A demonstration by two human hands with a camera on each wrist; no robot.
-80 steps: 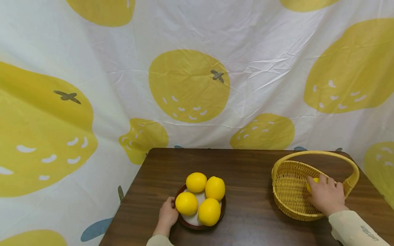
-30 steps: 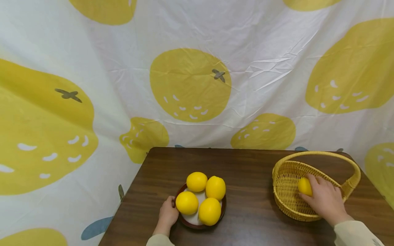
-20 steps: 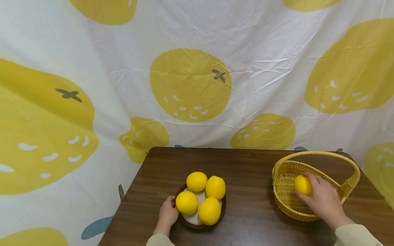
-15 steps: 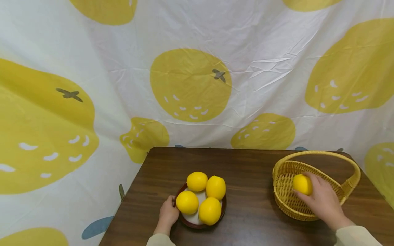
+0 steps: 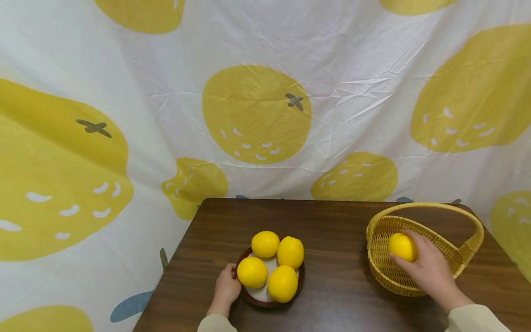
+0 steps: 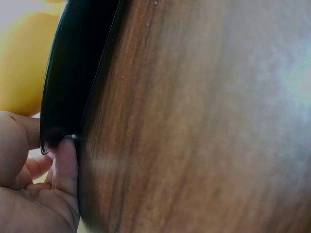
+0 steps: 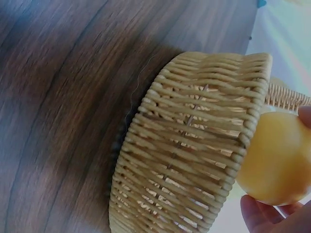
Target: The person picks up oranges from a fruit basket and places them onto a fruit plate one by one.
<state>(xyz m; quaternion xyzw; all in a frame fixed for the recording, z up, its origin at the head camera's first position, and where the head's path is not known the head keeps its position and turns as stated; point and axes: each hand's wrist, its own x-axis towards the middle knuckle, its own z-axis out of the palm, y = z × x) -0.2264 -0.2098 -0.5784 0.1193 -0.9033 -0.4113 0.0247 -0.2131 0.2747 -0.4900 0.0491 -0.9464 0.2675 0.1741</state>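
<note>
My right hand (image 5: 431, 269) holds a yellow lemon (image 5: 402, 247) inside the wicker basket (image 5: 387, 280), fingers over its far side and thumb below. In the right wrist view the lemon (image 7: 277, 158) shows beside the basket's woven rim (image 7: 243, 141), the fingertips around it. On the left, my left hand (image 5: 227, 286) grips the edge of a round dark-rimmed dish with a pale inside (image 5: 271, 265). The left wrist view shows fingers and thumb (image 6: 67, 167) pinching the dark dish (image 6: 80, 63) at its low end. Several lemons (image 5: 283, 283) lie in the dish.
The brown wooden table (image 5: 336, 258) spans between dish and basket. An arched handle (image 5: 427, 205) rises over the basket. Behind the table hangs a white cloth (image 5: 352, 110) printed with large yellow fruit.
My right hand, first deep in the basket's right side with the lemon mostly hidden, has brought the lemon left and up toward the near rim. The left hand and dish stay put.
</note>
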